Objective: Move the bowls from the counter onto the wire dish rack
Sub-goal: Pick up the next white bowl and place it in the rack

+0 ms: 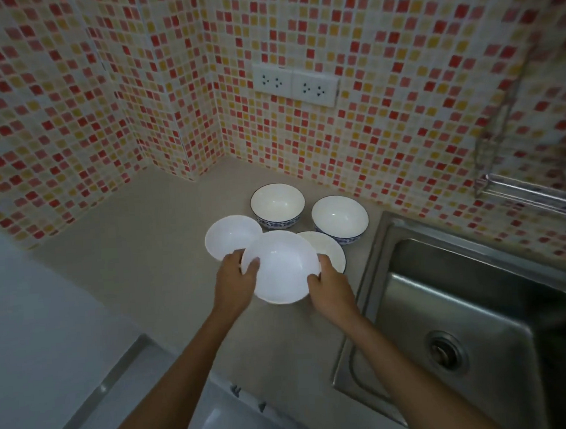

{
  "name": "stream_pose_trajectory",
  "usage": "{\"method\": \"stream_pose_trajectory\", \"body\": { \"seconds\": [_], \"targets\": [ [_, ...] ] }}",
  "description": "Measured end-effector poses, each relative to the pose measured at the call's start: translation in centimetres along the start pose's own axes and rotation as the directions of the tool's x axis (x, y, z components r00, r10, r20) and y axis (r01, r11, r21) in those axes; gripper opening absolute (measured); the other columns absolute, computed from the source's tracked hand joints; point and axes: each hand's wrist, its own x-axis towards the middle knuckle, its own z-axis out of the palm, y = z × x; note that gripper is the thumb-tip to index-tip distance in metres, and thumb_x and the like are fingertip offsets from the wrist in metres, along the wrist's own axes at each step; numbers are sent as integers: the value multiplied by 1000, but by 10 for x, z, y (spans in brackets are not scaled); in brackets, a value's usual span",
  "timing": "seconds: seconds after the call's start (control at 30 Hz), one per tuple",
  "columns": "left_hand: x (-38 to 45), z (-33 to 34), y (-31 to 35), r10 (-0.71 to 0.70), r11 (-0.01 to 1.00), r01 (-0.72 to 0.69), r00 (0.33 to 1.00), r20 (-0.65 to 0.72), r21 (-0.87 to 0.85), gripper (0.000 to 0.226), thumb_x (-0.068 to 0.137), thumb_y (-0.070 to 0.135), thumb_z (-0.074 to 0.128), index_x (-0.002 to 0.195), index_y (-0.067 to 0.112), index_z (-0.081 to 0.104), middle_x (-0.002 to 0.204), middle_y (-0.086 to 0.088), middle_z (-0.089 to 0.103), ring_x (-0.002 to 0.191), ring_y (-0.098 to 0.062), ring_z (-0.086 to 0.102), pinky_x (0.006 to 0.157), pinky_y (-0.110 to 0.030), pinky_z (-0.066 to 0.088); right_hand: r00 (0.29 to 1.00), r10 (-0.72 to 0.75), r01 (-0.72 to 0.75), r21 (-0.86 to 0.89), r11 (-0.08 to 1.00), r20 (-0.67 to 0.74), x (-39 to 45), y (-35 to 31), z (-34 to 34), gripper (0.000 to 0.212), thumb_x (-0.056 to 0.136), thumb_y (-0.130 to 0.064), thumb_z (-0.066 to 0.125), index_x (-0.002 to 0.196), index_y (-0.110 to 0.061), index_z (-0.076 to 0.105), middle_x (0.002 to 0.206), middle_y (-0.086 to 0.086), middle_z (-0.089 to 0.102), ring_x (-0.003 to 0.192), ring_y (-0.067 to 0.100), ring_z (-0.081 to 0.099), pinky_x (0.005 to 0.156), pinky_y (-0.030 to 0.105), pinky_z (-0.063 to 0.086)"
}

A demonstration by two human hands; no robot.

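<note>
**Both hands on the front bowl, four more waiting behind**

The beige surface (pixel 138 256) runs into a tiled corner, the steel sink (pixel 463 319) set into its right edge. Up on the right wall hangs the wire dish rack (pixel 518 186), only its near rail and hangers in view, above the sink. That looks like the destination, so every bowl has to travel right and up.

Five bowls cluster near the sink's back left corner. Largest in view is the plain white bowl (pixel 281 267) at the front, glossy, wide and shallow. The left hand (pixel 234 277) clamps its left rim, thumb over the lip; the right hand (pixel 327 284) takes the right rim likewise. Fingers closed on it, a two-sided hold that probably keeps slick porcelain level. Whether it sits on the surface or just above, I can't tell.

Behind it: a second white bowl (pixel 230 237) on the left and a blue-rimmed shallow bowl (pixel 326 248) on the right, both partly hidden. Farther back, two deeper blue-patterned bowls (pixel 278 206) (pixel 340 217) stand side by side, upright, untouched.
</note>
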Motion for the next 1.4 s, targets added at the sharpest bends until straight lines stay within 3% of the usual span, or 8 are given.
{"method": "stream_pose_trajectory", "body": {
  "seconds": [0.17,0.27,0.5,0.6,0.7,0.8,1.03,1.4],
  "targets": [
    [3,48,84,32,975,8,984,177,-224,44,93,47,44,132,27,36,123,5,49,109,-19,49,85,-35,47,980,-5,31,128,991,-197,-5,8,-81,50,88,-22,41,138,-28,39,119,5,61,95,28,62,80,44,56],
    [-2,84,128,21,920,96,956,293,-379,40,96,46,39,132,35,27,124,5,42,108,-21,47,67,-31,53,956,9,34,141,989,-292,-10,21,-133,42,92,-16,44,133,-21,47,114,3,62,94,23,59,76,34,50],
    [-27,152,218,131,761,244,850,510,-601,43,90,50,47,121,20,46,108,-2,57,81,-19,58,50,-19,57,804,-42,140,120,983,-594,-36,56,-261,29,93,-39,58,114,-20,62,99,-6,67,89,10,64,74,28,55],
    [-33,175,251,237,676,210,845,479,-706,47,91,48,47,131,22,41,113,-1,58,85,-16,65,63,-24,60,642,-119,174,-7,985,-758,-44,75,-311,31,94,-38,56,116,-18,63,113,-1,65,101,14,60,87,32,51],
    [-37,197,288,337,785,-65,879,337,-616,58,85,61,46,132,26,39,128,-3,53,108,-23,58,91,-43,54,535,-192,87,-172,981,-823,-44,101,-353,36,94,-38,53,121,-15,60,124,6,60,110,23,57,93,40,51],
    [-49,217,326,520,781,-382,836,175,-494,45,95,50,36,135,29,29,128,5,42,108,-16,52,76,-23,52,587,-174,-77,-269,960,-791,-41,132,-387,50,94,-44,49,132,-12,52,136,12,53,122,30,51,100,47,47],
    [-39,276,366,766,636,-768,615,188,-79,66,83,45,63,139,28,32,134,-10,32,118,-23,41,97,-31,44,781,-129,-279,-526,804,-611,-33,184,-405,73,97,-58,20,151,-8,20,160,11,20,149,27,10,120,44,3],
    [-23,328,351,764,468,-821,562,317,328,76,69,37,79,136,23,46,133,-11,46,122,-33,39,105,-47,34,793,-190,-234,-578,782,-578,-30,193,-406,73,99,-56,15,152,-5,16,160,13,17,149,26,10,120,41,-3]
  ]
}}
